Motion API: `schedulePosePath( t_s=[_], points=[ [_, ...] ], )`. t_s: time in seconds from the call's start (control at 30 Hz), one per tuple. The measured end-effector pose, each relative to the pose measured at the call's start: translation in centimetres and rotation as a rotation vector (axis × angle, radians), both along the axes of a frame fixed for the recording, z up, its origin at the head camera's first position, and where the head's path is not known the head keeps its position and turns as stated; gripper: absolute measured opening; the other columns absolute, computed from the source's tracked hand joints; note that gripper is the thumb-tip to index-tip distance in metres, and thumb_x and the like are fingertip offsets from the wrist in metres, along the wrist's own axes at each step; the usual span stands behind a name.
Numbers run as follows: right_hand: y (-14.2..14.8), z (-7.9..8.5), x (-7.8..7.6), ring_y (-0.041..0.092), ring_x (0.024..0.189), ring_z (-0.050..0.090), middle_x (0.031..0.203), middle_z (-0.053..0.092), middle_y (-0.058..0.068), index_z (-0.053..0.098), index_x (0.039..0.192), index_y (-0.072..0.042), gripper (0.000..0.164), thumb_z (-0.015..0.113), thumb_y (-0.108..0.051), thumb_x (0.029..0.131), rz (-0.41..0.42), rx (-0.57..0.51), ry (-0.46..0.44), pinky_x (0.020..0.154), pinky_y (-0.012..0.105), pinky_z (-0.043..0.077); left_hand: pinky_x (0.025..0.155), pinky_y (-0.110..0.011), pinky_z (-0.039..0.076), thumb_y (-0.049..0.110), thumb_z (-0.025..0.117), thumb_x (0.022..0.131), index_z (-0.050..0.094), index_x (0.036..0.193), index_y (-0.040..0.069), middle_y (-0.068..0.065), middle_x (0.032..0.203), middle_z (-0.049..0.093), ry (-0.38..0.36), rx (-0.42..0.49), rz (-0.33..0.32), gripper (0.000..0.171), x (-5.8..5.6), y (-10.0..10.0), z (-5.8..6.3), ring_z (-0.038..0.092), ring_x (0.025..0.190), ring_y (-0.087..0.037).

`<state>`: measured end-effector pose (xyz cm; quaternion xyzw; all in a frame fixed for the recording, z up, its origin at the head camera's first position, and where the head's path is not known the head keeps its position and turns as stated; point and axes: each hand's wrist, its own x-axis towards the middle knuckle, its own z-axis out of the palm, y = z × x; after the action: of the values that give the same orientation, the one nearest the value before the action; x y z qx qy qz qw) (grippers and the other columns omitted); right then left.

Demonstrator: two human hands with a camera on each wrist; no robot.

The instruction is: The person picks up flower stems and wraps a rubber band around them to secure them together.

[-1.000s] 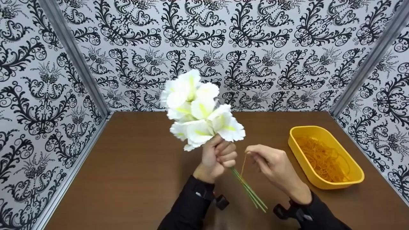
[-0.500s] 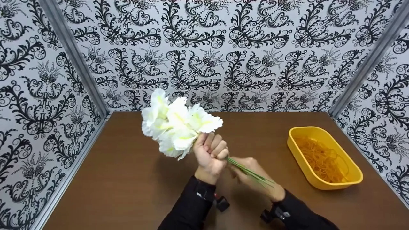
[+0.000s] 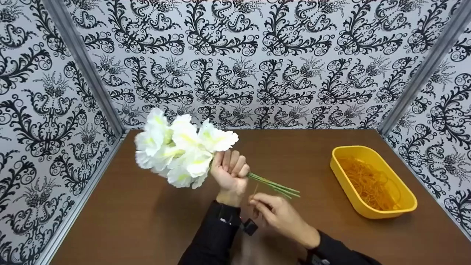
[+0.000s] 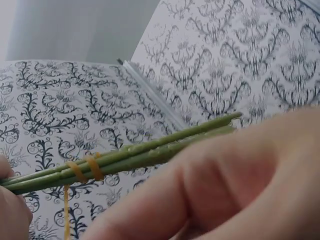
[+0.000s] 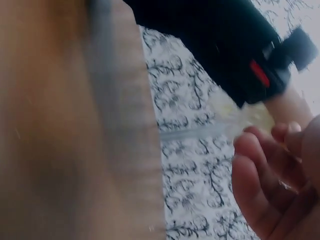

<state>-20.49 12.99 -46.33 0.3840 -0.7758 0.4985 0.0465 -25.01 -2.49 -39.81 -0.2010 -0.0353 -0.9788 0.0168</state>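
Note:
My left hand [image 3: 231,171] grips a bunch of white flowers [image 3: 187,147] with yellow-green centres, fingers curled round the stems just below the blooms. The green stems [image 3: 276,185] stick out to the right of that fist. An orange rubber band [image 4: 94,167] is looped round the stems in the left wrist view, one strand of it stretching downward. My right hand [image 3: 281,215], below the stems, pinches the pulled end of this band between thumb and index finger. In the right wrist view the curled fingers [image 5: 255,175] show, but the band is not discernible.
A yellow tub [image 3: 347,191] with a tangle of orange rubber bands [image 3: 368,182] stands at the right on the brown table [image 3: 147,228]. Black-and-white patterned walls [image 3: 235,48] with grey metal posts [image 3: 88,66] enclose the table at the back and sides.
The flowers have swung left and lower with my left hand, the stems lying flatter. My right hand went from right of the stems, behind them, to below them, pulling the rubber band around.

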Motion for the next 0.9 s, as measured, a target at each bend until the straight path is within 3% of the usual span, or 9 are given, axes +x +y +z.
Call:
schedulePosePath(
  t_s=[0.13,0.2,0.37,0.5,0.57,0.73,0.9],
  points=[
    [-0.2,0.2,1.0,0.005,0.048,0.059,0.075,0.069,0.001,0.068,0.106,-0.015,0.014,0.056,-0.010,0.104,0.002,-0.025,0.004,0.044,0.024,0.051,0.040,-0.017,0.005,0.018,0.012,0.106,0.022,0.057,0.018,0.006,0.053,0.010,0.052,-0.092,0.104,0.049,-0.2,-0.2,0.0,0.007,0.044,-0.005],
    [0.0,0.8,1.5,0.011,0.044,0.059,0.073,0.069,0.002,0.068,0.106,-0.016,0.014,0.055,-0.011,0.104,0.014,-0.021,-0.035,0.041,0.024,0.050,0.040,-0.017,0.005,0.018,0.022,0.106,0.019,0.060,0.017,0.005,0.054,0.010,0.108,-0.117,0.113,0.047,-0.2,-0.3,-0.1,0.006,0.045,-0.005],
    [0.7,2.7,2.2,0.016,0.046,0.062,0.071,0.069,0.000,0.068,0.108,-0.017,0.015,0.054,-0.016,0.105,0.016,0.010,-0.059,0.042,0.024,0.051,0.041,-0.017,0.004,0.026,0.051,0.100,0.017,0.063,0.014,0.004,0.056,0.010,0.214,-0.161,0.079,0.053,-0.2,-0.4,-0.2,0.005,0.046,-0.006],
    [1.7,4.0,2.0,0.014,0.047,0.062,0.069,0.068,-0.002,0.068,0.107,-0.016,0.013,0.056,-0.012,0.104,0.004,0.003,-0.023,0.042,0.025,0.052,0.042,-0.017,0.004,0.019,0.033,0.106,0.019,0.062,0.014,0.003,0.057,0.010,0.222,-0.242,0.090,0.047,-0.1,-0.5,-0.4,0.005,0.047,-0.007],
    [2.3,4.6,1.7,0.012,0.048,0.061,0.069,0.067,-0.002,0.069,0.106,-0.015,0.014,0.057,-0.009,0.103,-0.016,-0.007,0.000,0.042,0.027,0.052,0.042,-0.018,0.004,0.021,0.031,0.107,0.020,0.062,0.014,0.003,0.057,0.010,0.226,-0.283,0.085,0.047,-0.1,-0.5,-0.5,0.005,0.047,-0.007],
    [3.8,6.1,1.1,0.010,0.050,0.061,0.077,0.066,0.000,0.071,0.106,-0.011,0.016,0.059,-0.001,0.100,-0.054,-0.028,0.078,0.043,0.026,0.053,0.043,-0.019,0.005,0.036,0.049,0.104,0.017,0.065,0.012,0.002,0.058,0.011,0.300,-0.347,0.017,0.056,0.0,-0.7,-0.6,0.006,0.047,-0.009],
    [5.0,7.0,0.6,0.009,0.051,0.062,0.083,0.066,0.003,0.072,0.107,-0.009,0.017,0.062,0.002,0.098,-0.082,-0.017,0.158,0.045,0.022,0.052,0.042,-0.020,0.006,0.039,0.047,0.105,0.018,0.064,0.013,0.002,0.057,0.012,0.323,-0.381,-0.004,0.056,0.1,-0.8,-0.4,0.007,0.046,-0.008]
  ],
)
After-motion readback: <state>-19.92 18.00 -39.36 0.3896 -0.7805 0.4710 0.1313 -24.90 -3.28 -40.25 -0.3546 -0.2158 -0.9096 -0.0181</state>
